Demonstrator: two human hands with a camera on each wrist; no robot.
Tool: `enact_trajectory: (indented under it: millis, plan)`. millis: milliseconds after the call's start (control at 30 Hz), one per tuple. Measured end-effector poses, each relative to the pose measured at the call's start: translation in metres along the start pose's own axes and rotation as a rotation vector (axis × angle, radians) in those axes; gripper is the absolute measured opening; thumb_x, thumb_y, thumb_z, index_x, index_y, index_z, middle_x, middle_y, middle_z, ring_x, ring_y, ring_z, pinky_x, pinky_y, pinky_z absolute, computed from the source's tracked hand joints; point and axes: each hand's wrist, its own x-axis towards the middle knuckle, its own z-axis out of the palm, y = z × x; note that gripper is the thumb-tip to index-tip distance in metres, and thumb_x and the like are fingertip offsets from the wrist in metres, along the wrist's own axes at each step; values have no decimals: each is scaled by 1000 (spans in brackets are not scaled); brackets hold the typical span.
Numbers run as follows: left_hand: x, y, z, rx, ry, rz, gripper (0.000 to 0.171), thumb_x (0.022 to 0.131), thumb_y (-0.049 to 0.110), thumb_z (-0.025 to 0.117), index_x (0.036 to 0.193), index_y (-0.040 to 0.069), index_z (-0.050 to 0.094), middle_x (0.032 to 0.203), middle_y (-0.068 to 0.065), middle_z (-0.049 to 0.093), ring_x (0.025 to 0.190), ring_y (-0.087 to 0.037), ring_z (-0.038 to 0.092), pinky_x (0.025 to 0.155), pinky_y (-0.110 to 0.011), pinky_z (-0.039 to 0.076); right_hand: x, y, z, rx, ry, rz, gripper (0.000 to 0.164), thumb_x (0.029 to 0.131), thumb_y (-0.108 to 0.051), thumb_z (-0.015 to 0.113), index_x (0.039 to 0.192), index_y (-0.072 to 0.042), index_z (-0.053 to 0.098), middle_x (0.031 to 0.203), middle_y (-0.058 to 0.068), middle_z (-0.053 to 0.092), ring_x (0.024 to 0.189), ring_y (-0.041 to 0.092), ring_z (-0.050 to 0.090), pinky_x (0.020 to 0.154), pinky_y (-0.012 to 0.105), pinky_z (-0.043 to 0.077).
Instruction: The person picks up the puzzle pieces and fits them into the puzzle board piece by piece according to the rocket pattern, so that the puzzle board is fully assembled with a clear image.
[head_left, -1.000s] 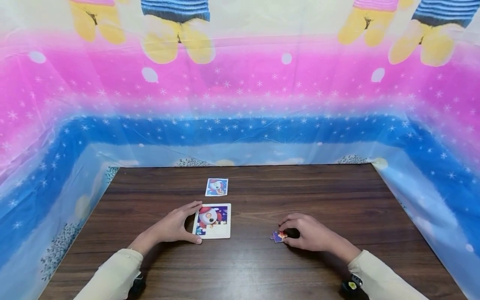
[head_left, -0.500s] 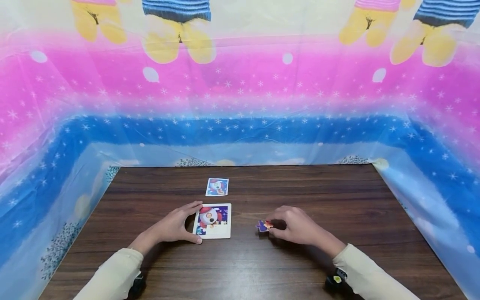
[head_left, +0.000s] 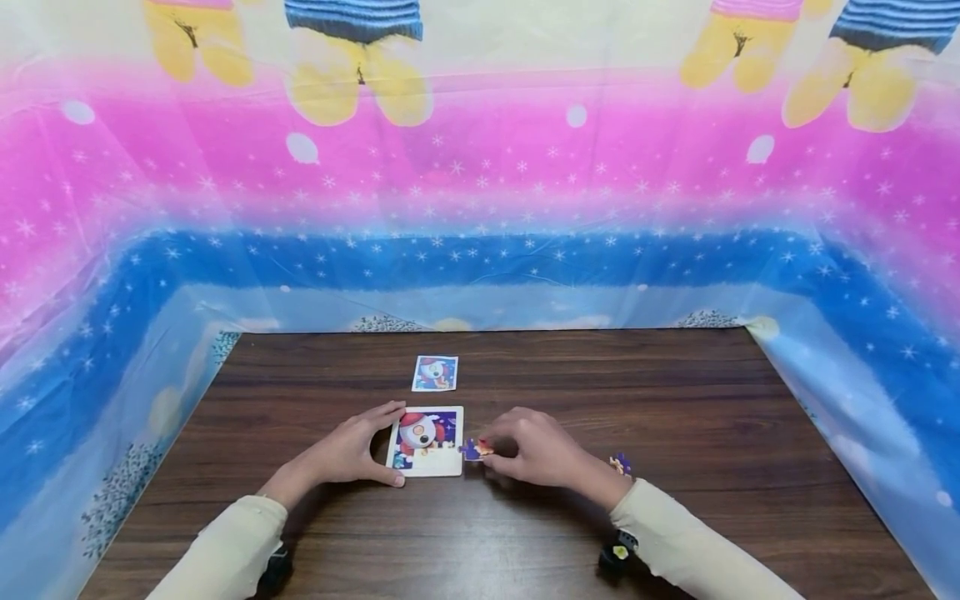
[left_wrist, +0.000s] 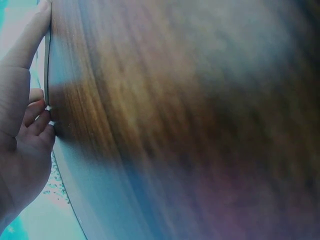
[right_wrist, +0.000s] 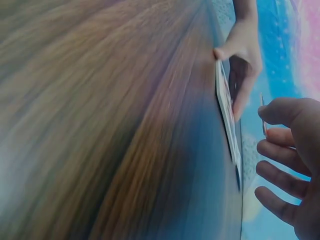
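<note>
My left hand [head_left: 347,450] holds the left side of a white-framed jigsaw puzzle board [head_left: 455,467], thumb at the near corner and fingers at the far corner. A cartoon character in a red hat fills the board's upper part, and a pale patch shows at its lower right. Between thumb and fingertips, my right hand [head_left: 536,450] pinches a purple and orange puzzle piece [head_left: 474,451] just at the board's right edge. Seen edge-on in the right wrist view, the puzzle piece [right_wrist: 263,114] is held up with the other fingers loosely bent.
A small picture card [head_left: 435,373] with the same cartoon lies behind the board. Another purple puzzle piece [head_left: 620,463] lies on the brown wooden table [head_left: 525,542] beside my right wrist. A patterned pink and blue cloth [head_left: 480,192] surrounds the table's far sides.
My right hand has carried the puzzle piece leftward from the table's right side to the board's edge, uncovering the other piece behind. The left hand and board have stayed put.
</note>
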Motion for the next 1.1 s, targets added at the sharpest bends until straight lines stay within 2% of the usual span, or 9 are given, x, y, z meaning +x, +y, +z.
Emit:
enact_trajectory:
  millis: [333,500,667,733,1100]
  plan:
    - [1,1,0,0,-3,1,112,75,60,85,159,4,36,166,-19,28,150,-42,30,113,-63,33,28,-16,19,24,-40,-4,26,94,-34,74,113,-18,80,108,-5,75,101,10,66,86,31,55]
    - [2,-1,0,10,-3,11,112,75,60,85,158,3,37,165,-18,30,150,-40,31,114,-61,34,41,-22,28,2,-66,-5,26,93,-35,74,114,-19,80,110,-5,76,102,11,67,89,29,55]
    - [3,-1,-1,12,-3,15,112,75,62,84,158,3,37,165,-18,30,149,-40,32,114,-61,34,53,-24,39,-1,-81,-1,22,93,-33,75,109,-20,81,107,-8,76,96,8,65,83,27,54]
    - [3,-1,-1,9,-5,13,112,75,62,84,158,3,37,165,-18,30,149,-40,32,113,-61,34,56,-25,42,-1,-93,6,20,92,-31,75,107,-21,81,105,-9,75,93,8,64,79,27,52]
    - [2,-1,-2,5,0,20,111,75,60,85,157,2,38,165,-18,31,150,-39,32,114,-60,35,61,-31,47,-44,-130,11,23,91,-34,76,109,-21,82,112,-5,72,101,13,62,84,27,53]
